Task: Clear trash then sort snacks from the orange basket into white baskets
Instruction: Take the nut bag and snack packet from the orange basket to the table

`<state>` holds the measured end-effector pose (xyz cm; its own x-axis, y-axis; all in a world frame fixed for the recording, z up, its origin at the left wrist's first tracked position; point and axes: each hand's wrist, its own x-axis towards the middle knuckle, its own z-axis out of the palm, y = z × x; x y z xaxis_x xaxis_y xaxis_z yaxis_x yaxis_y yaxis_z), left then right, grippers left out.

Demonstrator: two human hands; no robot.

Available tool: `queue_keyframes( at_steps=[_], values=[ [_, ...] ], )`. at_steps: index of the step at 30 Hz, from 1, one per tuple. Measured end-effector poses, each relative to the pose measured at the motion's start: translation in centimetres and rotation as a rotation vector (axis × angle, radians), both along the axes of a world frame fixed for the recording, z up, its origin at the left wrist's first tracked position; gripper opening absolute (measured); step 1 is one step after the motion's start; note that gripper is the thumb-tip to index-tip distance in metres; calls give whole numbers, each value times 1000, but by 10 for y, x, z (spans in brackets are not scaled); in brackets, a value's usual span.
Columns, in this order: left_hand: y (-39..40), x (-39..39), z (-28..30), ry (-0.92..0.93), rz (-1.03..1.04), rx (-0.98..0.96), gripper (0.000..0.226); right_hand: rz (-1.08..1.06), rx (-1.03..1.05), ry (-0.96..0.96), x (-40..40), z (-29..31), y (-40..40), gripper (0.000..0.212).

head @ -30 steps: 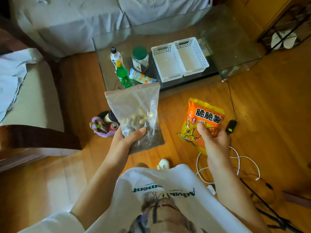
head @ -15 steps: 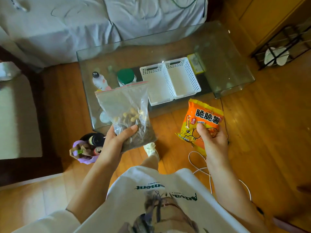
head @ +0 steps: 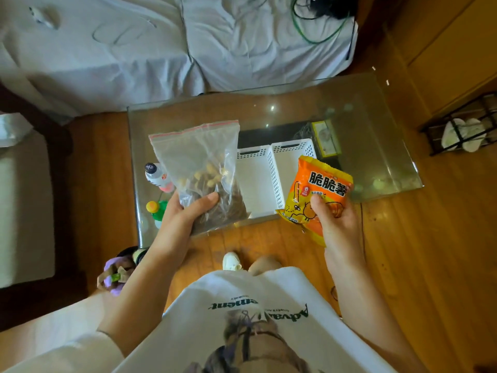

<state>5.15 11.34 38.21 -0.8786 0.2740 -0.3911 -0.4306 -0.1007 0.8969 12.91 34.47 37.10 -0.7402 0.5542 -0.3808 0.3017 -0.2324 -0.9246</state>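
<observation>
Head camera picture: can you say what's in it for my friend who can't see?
A person's left hand holds a clear zip bag of nuts and the right hand an orange snack packet, above two white baskets on a glass table.

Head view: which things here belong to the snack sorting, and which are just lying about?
Job:
zip bag of nuts, held by left hand
orange snack packet, held by right hand
two white baskets on the glass table

Lying about:
bottles
cables on the sheet
slippers
</observation>
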Motion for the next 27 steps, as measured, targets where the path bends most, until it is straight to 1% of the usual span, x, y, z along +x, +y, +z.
queue_keyframes(
  at_steps=[3,5,10,14,15,18,20,23,25,27],
  values=[
    [9,-26,-6,-6,56,-57,40,36,-8,-37,-38,-9,17,51],
    [15,-46,-11,-21,117,-69,44,62,3,-70,-66,-15,29,57],
    [35,-102,-22,-93,269,-89,49,142,9,-125,-141,-26,61,60],
    [55,-159,-43,-133,301,-109,49,243,-9,-158,-204,-45,77,48],
    [59,-174,-52,-147,309,-121,47,266,-23,-158,-219,-53,78,49],
    [68,-220,-86,-192,322,-141,38,330,-48,-190,-262,-85,75,58],
    [72,-249,-114,-227,336,-150,44,358,-80,-219,-290,-114,70,61],
    [74,-288,-167,-270,336,-206,42,366,-114,-275,-330,-169,65,53],
    [73,-309,-209,-296,306,-250,41,335,-134,-324,-353,-209,61,45],
    [72,-325,-251,-343,272,-274,39,310,-156,-365,-370,-249,57,42]
  ],
)
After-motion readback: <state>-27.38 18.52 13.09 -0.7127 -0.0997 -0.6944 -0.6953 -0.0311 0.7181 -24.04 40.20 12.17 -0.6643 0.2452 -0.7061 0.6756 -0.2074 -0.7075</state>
